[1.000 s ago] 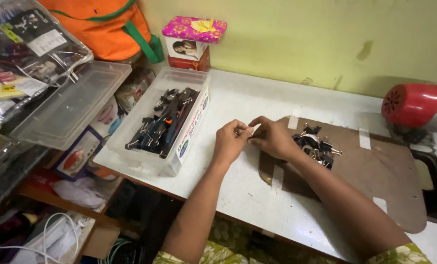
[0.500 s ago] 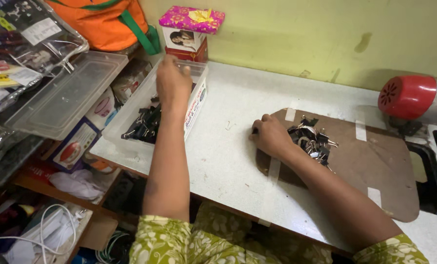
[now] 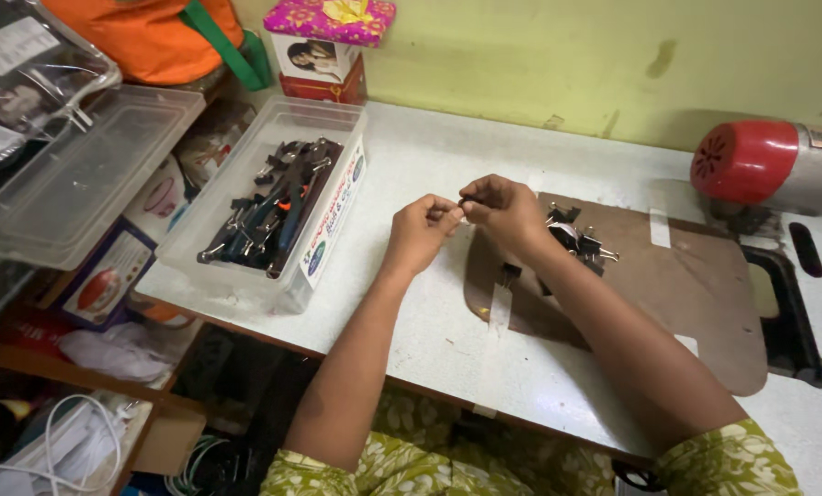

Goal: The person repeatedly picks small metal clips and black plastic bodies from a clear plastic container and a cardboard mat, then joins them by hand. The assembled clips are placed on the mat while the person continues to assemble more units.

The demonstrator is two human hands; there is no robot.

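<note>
White table (image 3: 429, 174) under everything, brown board (image 3: 696, 285) taped on it just right of the fingers. Clear plastic bin (image 3: 333, 119) of black binder clips well off to the left, red motor housing (image 3: 746, 161) far off to the right. Small pile of loose binder clips (image 3: 581, 241) just behind the right hand (image 3: 507, 211). Left hand (image 3: 422, 230) and right meeting, fingers pinched shut on one small clip (image 3: 461, 204) right between them, mostly hidden
</note>
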